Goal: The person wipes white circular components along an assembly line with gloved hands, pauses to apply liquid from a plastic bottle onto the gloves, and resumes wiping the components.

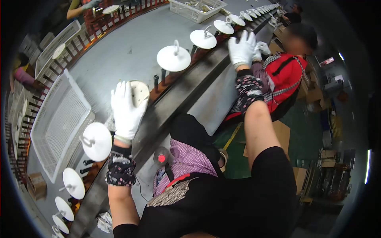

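Observation:
My left hand (pixel 127 113), in a white glove, is at a beige round disc with small holes (pixel 139 93). The disc lies between the thumb and the straight fingers, its left part hidden by the glove. Below it, beside the wrist, is a white disc with a hook (pixel 97 141). My right hand (pixel 242 49), also gloved, is raised with its fingers apart and nothing visible in it. It is over the dark metal rail (pixel 216 59), near a row of white hooked discs (pixel 203 39). A co-worker's gloved hand (pixel 262 49) shows just behind it.
White hooked discs stand on black pegs along the line. A white plastic basket (pixel 59 127) sits at left; another basket (pixel 196 10) with small metal parts is at the top. A co-worker in a red vest (pixel 287 73) sits at right. A bottle with a red cap (pixel 161 158) is below the rail.

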The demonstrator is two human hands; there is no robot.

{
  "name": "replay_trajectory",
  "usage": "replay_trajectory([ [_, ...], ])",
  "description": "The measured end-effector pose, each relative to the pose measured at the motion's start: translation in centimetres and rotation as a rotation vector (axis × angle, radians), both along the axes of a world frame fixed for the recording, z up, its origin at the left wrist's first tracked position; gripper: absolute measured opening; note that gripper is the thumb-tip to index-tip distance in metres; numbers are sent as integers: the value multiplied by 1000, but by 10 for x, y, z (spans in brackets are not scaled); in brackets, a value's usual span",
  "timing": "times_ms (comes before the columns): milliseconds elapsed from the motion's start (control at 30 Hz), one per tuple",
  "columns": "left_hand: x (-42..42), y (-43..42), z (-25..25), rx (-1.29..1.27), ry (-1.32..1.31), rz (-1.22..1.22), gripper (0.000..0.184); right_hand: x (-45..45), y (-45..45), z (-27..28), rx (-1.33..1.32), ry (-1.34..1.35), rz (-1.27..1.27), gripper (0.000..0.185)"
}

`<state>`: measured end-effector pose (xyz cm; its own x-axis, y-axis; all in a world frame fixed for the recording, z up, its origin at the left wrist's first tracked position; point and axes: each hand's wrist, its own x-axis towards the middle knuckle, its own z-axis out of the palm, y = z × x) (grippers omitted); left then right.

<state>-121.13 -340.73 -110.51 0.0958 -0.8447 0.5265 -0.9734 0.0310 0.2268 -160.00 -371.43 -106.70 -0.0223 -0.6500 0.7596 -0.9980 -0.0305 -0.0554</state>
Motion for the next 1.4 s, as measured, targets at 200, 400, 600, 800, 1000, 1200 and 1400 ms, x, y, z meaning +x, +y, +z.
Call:
replay_trajectory([
  [200, -55, -6, 43, -116, 130, -183, 70, -78, -28, 40, 824, 243, -56, 80],
  [400, -138, -27, -2, 92, 909, -36, 95, 8, 78, 30, 1063, -75, 353, 66],
  [600, -141, -38, -30, 171, 998, -83, 90, 25, 130, -35, 806, 17, 702, 48],
  [800, -140, -23, -10, 11, 696, -207, 108, 44, 161, 13, 461, -53, 987, 56],
  [1000, -77, 36, 67, -256, 383, 89, 117, 170, 192, 82, 204, -159, 1620, 57],
  [1200, 10, 106, 14, -179, 64, 429, 103, 331, 198, -12, 349, -70, 1802, 57],
  [1400, 51, 71, -13, 46, 259, 184, 71, 357, 220, -6, 810, -215, 1774, 55],
])
